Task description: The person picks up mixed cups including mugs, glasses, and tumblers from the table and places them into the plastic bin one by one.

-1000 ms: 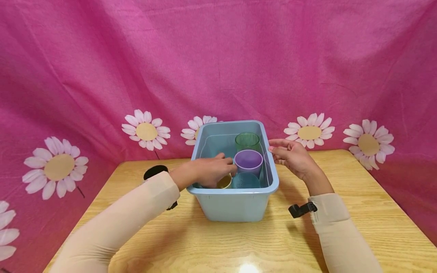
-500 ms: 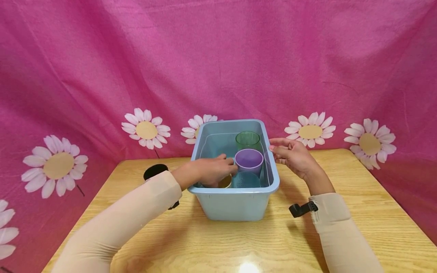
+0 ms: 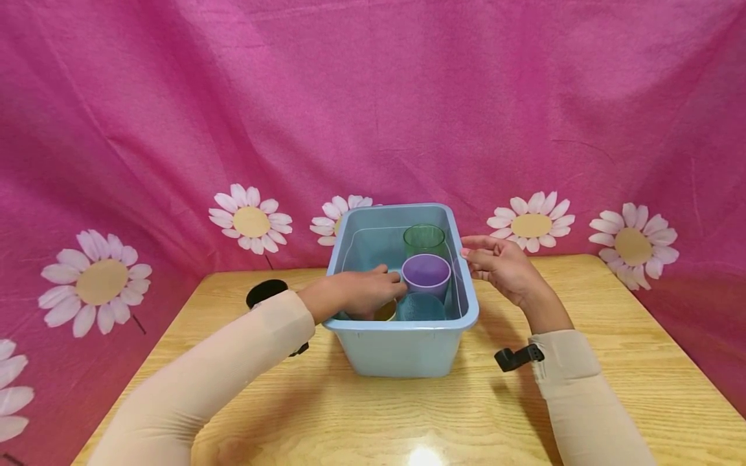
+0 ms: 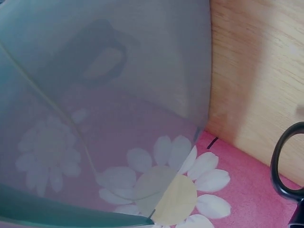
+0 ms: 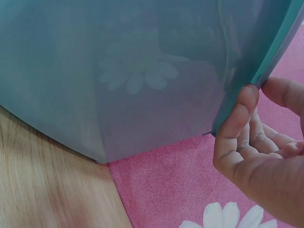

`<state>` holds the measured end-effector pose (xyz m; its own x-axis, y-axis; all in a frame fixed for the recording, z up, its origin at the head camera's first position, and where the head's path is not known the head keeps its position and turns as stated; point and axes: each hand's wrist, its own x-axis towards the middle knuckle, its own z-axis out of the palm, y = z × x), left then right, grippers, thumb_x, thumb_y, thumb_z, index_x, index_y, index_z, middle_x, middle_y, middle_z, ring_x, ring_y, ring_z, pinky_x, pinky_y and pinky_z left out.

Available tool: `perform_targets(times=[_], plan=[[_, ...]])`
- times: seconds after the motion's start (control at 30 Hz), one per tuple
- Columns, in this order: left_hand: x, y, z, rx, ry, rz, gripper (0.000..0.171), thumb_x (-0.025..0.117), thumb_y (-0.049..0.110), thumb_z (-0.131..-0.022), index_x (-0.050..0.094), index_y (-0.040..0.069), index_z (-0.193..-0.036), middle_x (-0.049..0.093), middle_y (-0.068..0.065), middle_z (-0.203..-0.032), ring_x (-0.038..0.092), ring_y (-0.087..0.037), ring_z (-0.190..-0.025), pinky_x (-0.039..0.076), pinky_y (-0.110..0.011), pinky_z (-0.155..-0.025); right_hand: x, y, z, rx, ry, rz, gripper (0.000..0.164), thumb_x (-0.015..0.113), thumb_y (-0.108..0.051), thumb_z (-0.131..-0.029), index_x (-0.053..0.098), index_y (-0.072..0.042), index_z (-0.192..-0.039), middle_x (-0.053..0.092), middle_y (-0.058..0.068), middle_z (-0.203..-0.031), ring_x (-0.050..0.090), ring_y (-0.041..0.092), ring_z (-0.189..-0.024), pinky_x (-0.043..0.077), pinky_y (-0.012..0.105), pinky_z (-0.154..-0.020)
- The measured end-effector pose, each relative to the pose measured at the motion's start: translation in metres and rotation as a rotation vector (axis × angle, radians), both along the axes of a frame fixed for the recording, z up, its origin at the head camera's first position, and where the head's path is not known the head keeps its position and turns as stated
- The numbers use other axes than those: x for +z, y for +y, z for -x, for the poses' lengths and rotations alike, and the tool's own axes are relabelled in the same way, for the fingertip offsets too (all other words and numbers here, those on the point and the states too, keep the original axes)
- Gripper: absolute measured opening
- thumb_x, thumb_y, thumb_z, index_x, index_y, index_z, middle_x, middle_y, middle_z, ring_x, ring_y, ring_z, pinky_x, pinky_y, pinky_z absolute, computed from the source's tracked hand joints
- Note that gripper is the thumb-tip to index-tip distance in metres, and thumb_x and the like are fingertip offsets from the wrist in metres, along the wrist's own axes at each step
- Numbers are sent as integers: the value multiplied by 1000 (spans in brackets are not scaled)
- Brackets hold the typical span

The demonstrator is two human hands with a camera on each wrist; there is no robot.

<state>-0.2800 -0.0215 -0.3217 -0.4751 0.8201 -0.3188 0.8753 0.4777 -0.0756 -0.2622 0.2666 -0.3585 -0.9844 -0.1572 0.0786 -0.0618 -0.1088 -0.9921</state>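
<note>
My left hand [image 3: 370, 292] reaches over the near left rim into a light blue plastic tub [image 3: 402, 353]. Its bent fingers grip a yellow cup [image 3: 386, 312], mostly covered by the hand. To the right of it inside the tub are a teal cup [image 3: 421, 307], a purple cup [image 3: 427, 272] and a green see-through cup [image 3: 424, 238], lined up front to back. My right hand [image 3: 501, 266] pinches the tub's right rim; in the right wrist view the thumb [image 5: 248, 97] presses its outer side. The tub's outer wall [image 4: 109, 95] hides the left hand in the left wrist view.
A black round-mouthed cup [image 3: 268, 291] stands on the wooden table [image 3: 326, 414], partly behind the left forearm. A black loop-shaped handle [image 4: 277, 164] shows in the left wrist view. A pink flowered cloth [image 3: 373, 103] hangs at the back.
Hardly anything differs: both hands keep their places at the tub, and the whole head view shifts only very slightly.
</note>
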Motion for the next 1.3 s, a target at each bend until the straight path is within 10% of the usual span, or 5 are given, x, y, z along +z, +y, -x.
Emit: perform_targets(times=[0.4, 0.93, 1.3], plan=[[6, -2, -4, 3, 20, -6, 57, 81, 12, -86, 55, 14, -137, 56, -5, -132, 47, -20, -116, 50, -30, -91, 2, 0, -2, -8, 9, -17, 50, 67, -9, -100, 48, 11, -141, 75, 0, -92, 68, 12, -74, 58, 25, -73], [51, -12, -7, 18, 67, -130, 79, 87, 52, -76, 56, 18, -140, 55, 1, -134, 46, -16, -122, 51, -32, -99, 0, 0, -1, -1, 4, -10, 52, 68, -11, -99, 47, 10, -141, 74, 0, -91, 67, 12, -72, 58, 25, -72], [73, -31, -3, 61, 110, -212, 73, 86, 52, -78, 57, 18, -136, 55, -1, -134, 47, -21, -120, 50, -38, -98, 1, 0, -2, -9, -6, -22, 53, 69, -12, -99, 47, 10, -142, 74, -1, -94, 66, 11, -73, 58, 24, -73]])
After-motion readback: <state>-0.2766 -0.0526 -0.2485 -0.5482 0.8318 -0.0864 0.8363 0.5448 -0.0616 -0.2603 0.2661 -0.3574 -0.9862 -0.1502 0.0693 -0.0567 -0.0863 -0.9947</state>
